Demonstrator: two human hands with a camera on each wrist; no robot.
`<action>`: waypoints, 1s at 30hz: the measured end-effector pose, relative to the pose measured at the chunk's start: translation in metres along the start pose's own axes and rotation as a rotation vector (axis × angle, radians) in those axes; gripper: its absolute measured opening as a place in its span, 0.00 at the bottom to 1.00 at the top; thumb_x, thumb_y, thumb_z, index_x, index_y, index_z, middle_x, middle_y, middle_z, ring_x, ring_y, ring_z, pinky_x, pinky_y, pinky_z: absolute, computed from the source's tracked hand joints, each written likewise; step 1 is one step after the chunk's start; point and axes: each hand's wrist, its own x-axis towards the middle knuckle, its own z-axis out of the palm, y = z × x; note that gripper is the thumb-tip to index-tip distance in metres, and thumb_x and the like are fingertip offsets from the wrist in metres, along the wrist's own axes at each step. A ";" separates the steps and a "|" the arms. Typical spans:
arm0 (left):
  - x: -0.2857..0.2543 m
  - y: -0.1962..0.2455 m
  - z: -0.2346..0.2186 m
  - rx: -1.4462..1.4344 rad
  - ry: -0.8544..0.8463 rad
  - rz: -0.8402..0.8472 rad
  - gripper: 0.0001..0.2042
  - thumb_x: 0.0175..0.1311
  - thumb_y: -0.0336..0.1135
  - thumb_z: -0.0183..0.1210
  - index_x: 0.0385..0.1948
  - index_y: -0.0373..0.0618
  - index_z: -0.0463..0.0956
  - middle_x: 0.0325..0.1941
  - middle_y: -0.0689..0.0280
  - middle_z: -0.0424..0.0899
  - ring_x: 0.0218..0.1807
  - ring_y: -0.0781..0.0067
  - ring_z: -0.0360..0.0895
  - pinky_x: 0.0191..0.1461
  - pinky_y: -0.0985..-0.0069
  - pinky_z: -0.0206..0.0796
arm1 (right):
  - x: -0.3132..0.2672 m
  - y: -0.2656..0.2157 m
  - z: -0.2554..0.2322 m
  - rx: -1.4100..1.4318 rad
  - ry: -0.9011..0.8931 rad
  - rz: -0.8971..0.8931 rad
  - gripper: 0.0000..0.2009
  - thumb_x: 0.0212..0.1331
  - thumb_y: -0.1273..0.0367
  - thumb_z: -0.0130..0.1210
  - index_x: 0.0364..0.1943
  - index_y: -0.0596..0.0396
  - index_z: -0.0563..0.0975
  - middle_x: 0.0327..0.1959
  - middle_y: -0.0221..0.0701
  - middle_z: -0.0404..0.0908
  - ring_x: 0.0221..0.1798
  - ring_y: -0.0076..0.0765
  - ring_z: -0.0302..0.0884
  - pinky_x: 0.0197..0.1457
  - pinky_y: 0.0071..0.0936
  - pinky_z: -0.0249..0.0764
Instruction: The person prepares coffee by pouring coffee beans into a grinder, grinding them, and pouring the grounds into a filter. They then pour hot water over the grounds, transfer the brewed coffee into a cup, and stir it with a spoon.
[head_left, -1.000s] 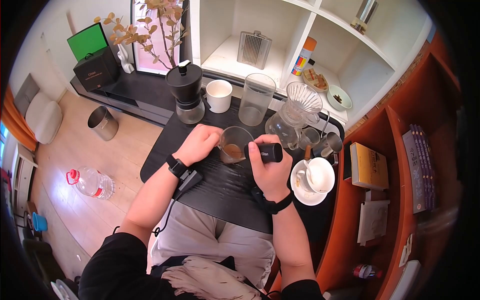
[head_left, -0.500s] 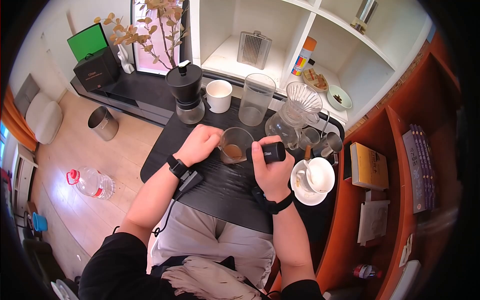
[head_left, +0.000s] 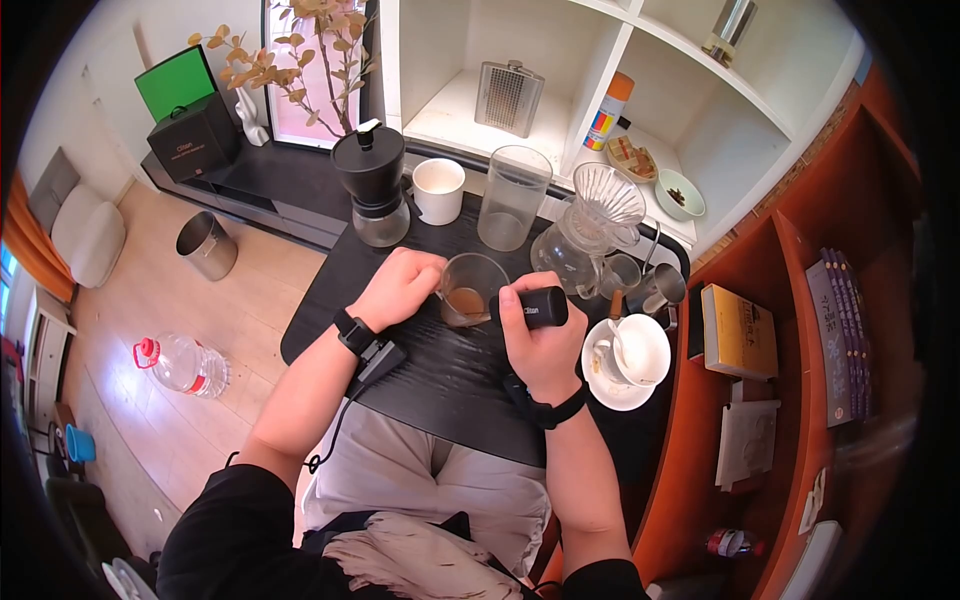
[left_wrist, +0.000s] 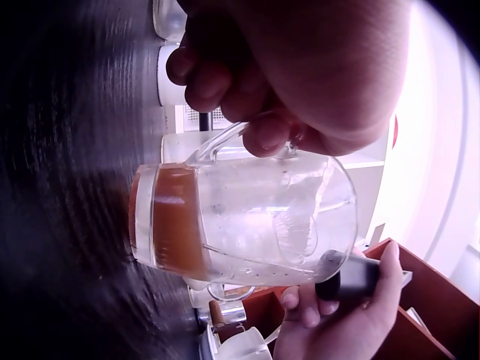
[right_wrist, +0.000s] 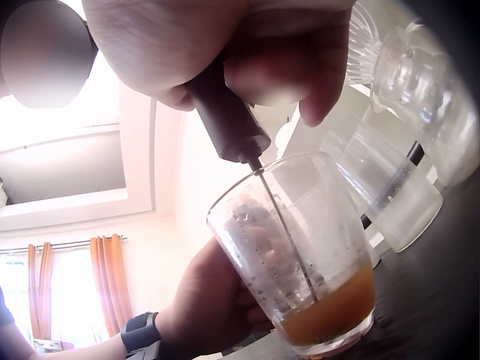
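A clear glass mug [head_left: 474, 272] stands at the middle of the black table, with brown liquid [right_wrist: 334, 309] in its bottom. My left hand [head_left: 400, 288] grips the mug's handle [left_wrist: 217, 144], fingers curled through it. In my right hand [head_left: 546, 348] is a black handheld milk frother [head_left: 543, 306], held with the thumb along its body. The right wrist view shows its thin metal shaft [right_wrist: 285, 225] reaching down inside the mug to the liquid. The whisk end is hidden in the liquid.
Behind the mug stand a coffee grinder [head_left: 372, 180], a white mug [head_left: 438, 190], a tall glass [head_left: 515, 200] and a glass dripper [head_left: 608, 205] on a server [head_left: 565, 258]. A white cup [head_left: 640, 352] on a saucer [head_left: 612, 400] and metal jug [head_left: 662, 287] are at the right.
My right hand with the frother has shifted slightly right and then back left over the mug. The left hand and the mug stay in place.
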 end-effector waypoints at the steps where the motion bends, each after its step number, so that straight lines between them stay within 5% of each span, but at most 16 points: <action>1: 0.000 0.000 0.000 0.002 -0.001 -0.004 0.16 0.69 0.35 0.45 0.23 0.34 0.69 0.19 0.60 0.68 0.23 0.67 0.65 0.32 0.67 0.61 | 0.000 0.000 0.000 0.000 0.000 0.000 0.10 0.67 0.63 0.69 0.33 0.52 0.80 0.22 0.29 0.80 0.20 0.31 0.79 0.27 0.26 0.73; 6: 0.000 0.001 -0.001 -0.008 -0.003 -0.024 0.16 0.69 0.35 0.45 0.23 0.34 0.69 0.19 0.61 0.68 0.24 0.68 0.64 0.33 0.68 0.61 | 0.000 0.000 0.000 -0.006 -0.019 0.003 0.10 0.66 0.63 0.69 0.34 0.52 0.80 0.22 0.28 0.80 0.21 0.31 0.79 0.27 0.26 0.72; 8: 0.001 0.002 -0.001 -0.009 -0.004 -0.051 0.15 0.68 0.35 0.46 0.24 0.34 0.73 0.21 0.55 0.76 0.24 0.59 0.73 0.37 0.63 0.69 | 0.000 -0.001 0.000 0.002 -0.021 0.009 0.10 0.67 0.63 0.69 0.34 0.52 0.80 0.21 0.28 0.80 0.21 0.30 0.79 0.27 0.26 0.72; 19: 0.002 -0.007 -0.002 -0.013 -0.012 -0.094 0.15 0.68 0.36 0.46 0.24 0.34 0.72 0.21 0.56 0.75 0.25 0.59 0.73 0.36 0.64 0.67 | 0.001 -0.005 -0.001 0.012 -0.046 0.020 0.10 0.67 0.63 0.69 0.35 0.52 0.80 0.22 0.28 0.81 0.21 0.28 0.79 0.28 0.25 0.73; 30: 0.002 -0.001 -0.002 -0.018 -0.037 -0.085 0.15 0.69 0.35 0.45 0.24 0.34 0.72 0.25 0.55 0.79 0.29 0.55 0.75 0.39 0.65 0.68 | -0.002 -0.009 0.001 -0.018 -0.103 -0.019 0.11 0.65 0.64 0.70 0.38 0.52 0.79 0.29 0.32 0.86 0.29 0.37 0.88 0.33 0.28 0.79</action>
